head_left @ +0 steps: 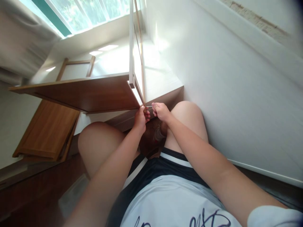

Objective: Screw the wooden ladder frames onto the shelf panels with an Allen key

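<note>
I sit on the floor with both knees raised. A wooden panel juts out level in front of me, joined to an upright white-and-wood frame. My left hand is closed around the panel's near corner, where it meets the frame. My right hand sits just to the right, fingers pinched on a thin metal tool whose tip points at that corner. The tool is too small to name. Between my knees lies a small grey object on the dark floor.
A second wooden panel lies flat to the left. A low white ledge and a white wall close off the right. A window sits at the top, a curtain at the upper left.
</note>
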The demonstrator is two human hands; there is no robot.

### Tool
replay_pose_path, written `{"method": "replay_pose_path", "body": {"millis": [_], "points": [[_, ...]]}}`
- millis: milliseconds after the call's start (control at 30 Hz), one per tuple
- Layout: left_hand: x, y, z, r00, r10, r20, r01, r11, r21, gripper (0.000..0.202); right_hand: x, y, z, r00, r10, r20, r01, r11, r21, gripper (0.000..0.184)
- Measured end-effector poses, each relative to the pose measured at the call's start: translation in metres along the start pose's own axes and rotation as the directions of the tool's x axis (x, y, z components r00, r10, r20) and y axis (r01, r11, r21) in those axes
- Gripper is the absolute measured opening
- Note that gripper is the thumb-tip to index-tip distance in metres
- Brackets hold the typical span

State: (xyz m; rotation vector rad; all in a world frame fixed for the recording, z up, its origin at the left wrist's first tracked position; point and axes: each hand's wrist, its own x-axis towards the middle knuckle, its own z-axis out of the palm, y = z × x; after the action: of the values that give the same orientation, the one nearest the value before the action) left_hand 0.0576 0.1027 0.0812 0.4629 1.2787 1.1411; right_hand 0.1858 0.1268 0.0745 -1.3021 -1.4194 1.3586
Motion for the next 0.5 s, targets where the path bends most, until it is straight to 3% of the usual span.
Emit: {"method": "replay_pose_path", "body": {"millis": [500], "points": [[-0.0034, 0.0043, -0.0002, 0.999, -0.019, -0.040, 0.020, 0.999, 0.029, 0.034, 0.0026, 0.0033, 0.0024, 1.000, -0.006, -0.010, 0.007, 1.000, 0.026, 0.046]]}}
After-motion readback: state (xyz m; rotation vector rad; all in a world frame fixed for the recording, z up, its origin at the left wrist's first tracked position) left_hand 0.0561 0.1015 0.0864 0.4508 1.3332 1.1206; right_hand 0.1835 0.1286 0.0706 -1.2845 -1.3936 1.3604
